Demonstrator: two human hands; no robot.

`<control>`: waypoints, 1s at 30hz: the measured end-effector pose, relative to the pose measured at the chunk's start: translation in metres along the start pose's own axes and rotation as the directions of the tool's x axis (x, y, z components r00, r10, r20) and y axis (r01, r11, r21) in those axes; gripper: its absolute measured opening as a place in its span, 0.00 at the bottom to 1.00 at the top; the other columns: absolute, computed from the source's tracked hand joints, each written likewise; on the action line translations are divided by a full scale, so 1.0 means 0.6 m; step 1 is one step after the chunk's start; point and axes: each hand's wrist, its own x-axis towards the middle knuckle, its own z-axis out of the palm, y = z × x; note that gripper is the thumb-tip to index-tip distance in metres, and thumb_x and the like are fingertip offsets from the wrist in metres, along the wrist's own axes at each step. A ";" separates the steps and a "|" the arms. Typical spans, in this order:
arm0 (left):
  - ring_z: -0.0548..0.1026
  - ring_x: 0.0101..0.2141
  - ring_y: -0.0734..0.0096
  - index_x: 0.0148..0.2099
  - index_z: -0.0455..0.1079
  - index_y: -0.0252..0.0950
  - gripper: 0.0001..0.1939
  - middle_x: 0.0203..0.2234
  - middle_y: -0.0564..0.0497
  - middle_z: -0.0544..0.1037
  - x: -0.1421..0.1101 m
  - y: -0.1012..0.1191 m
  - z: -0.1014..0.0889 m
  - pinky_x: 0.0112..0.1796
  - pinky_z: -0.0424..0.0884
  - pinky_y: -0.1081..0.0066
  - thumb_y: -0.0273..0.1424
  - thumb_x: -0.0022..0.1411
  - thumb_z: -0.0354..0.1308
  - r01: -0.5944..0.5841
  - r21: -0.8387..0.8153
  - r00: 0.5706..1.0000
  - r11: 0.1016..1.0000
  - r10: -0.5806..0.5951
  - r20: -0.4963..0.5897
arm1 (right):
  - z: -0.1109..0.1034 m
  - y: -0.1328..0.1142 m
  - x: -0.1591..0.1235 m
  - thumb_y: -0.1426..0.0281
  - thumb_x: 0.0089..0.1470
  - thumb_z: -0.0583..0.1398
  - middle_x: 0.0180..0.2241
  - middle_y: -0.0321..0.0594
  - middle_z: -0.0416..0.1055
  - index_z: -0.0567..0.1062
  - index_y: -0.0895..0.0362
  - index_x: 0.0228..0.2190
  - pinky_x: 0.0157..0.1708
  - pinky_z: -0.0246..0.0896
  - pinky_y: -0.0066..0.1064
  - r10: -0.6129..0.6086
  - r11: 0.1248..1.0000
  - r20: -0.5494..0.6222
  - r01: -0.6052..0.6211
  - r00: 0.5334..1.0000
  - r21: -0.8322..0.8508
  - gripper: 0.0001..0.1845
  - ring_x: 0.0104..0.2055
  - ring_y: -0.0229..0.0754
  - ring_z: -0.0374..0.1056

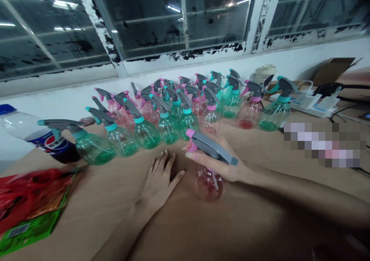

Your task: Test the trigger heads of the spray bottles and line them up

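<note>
My right hand (224,163) is wrapped round the neck of a pink spray bottle (210,186) with a grey and pink trigger head. The bottle is upright over the table in front of me, its nozzle facing left. Flat on the tabletop, fingers spread, lies my left hand (158,182), holding nothing. Just beyond it several green spray bottles (147,134) with turquoise collars stand in a row. Pink spray bottles (209,118) stand among and behind them, some partly hidden. A pink one (249,114) and a green one (274,114) are at the row's right end.
A cola bottle (49,141) with a blue cap leans at the left. Nearer is a red and green packet (37,207). Back right are a white power strip (313,103) with cables, a tub (264,74) and a cardboard box (332,71). Windows line the wall behind the table (95,214).
</note>
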 end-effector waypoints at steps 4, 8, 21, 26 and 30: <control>0.59 0.60 0.52 0.62 0.56 0.33 0.29 0.59 0.38 0.63 0.000 0.002 -0.002 0.57 0.56 0.49 0.46 0.66 0.46 -0.003 -0.005 1.000 1.000 0.003 0.003 | 0.004 0.011 -0.005 0.63 0.53 0.62 0.33 0.37 0.72 0.72 0.54 0.33 0.38 0.66 0.34 0.013 0.999 -0.047 -0.012 0.999 0.031 0.08 0.36 0.40 0.70; 0.58 0.60 0.51 0.61 0.58 0.31 0.29 0.60 0.37 0.63 0.001 0.001 0.001 0.58 0.56 0.49 0.46 0.66 0.47 -0.003 0.009 1.000 1.000 0.003 0.003 | 0.005 0.013 -0.006 0.63 0.53 0.61 0.33 0.38 0.70 0.72 0.54 0.32 0.42 0.65 0.36 -0.038 0.999 -0.039 0.038 0.999 0.002 0.07 0.38 0.41 0.70; 0.57 0.61 0.51 0.63 0.56 0.32 0.31 0.60 0.37 0.62 0.001 -0.003 0.005 0.58 0.54 0.48 0.48 0.67 0.43 -0.029 -0.003 1.000 1.000 0.029 0.012 | -0.006 -0.007 -0.004 0.66 0.57 0.57 0.17 0.28 0.59 0.66 0.56 0.21 0.20 0.53 0.27 0.014 0.998 -0.004 -0.014 1.000 -0.063 0.14 0.19 0.30 0.57; 0.59 0.60 0.50 0.61 0.57 0.31 0.30 0.59 0.36 0.64 0.001 -0.002 0.006 0.57 0.57 0.47 0.48 0.66 0.44 -0.021 0.005 1.000 1.000 0.021 -0.018 | -0.004 -0.012 -0.004 0.64 0.56 0.58 0.22 0.32 0.68 0.71 0.55 0.27 0.28 0.62 0.29 0.025 0.999 0.037 -0.023 0.999 -0.044 0.09 0.26 0.35 0.66; 0.59 0.60 0.51 0.62 0.57 0.31 0.30 0.59 0.37 0.63 0.001 -0.002 0.006 0.57 0.56 0.49 0.47 0.66 0.45 -0.018 0.009 1.000 1.000 0.018 -0.003 | -0.001 0.002 -0.004 0.63 0.54 0.60 0.28 0.35 0.72 0.72 0.54 0.33 0.34 0.65 0.32 0.063 0.998 -0.036 -0.063 0.997 -0.004 0.08 0.33 0.39 0.69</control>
